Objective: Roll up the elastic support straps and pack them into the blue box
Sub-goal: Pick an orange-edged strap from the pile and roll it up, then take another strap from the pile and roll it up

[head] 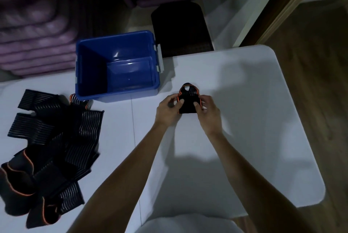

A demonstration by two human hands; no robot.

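Head view, white table (244,119), dim light.

At 8 o'clock, far left of the table: loose heap of elastic support straps (50,150), black with pale ribbing and orange edging, unrolled, overlapping each other. One orange-trimmed end reaches up to touch the box's near-left corner.

At 11 o'clock: blue box (117,65), open-topped, grey latch on each side wall, standing on the table near its far edge. Inside appears bare.

Centre, just right of the box's near-right corner: partly rolled strap (188,99), black, orange piping, a looped end sticking out toward 12 o'clock. Left hand (168,109) grips its left side, thumb on top, fingers curled in against the fabric. Right hand (206,110) grips the right side the same way, thumb pressed on the roll, fingers curled at its edge. Whether the roll rests on the table or is lifted off it, cannot tell.

At 12 o'clock, beyond the table: dark chair back (181,27). At 10 o'clock, background: stacked purple towels (35,44), blurred.
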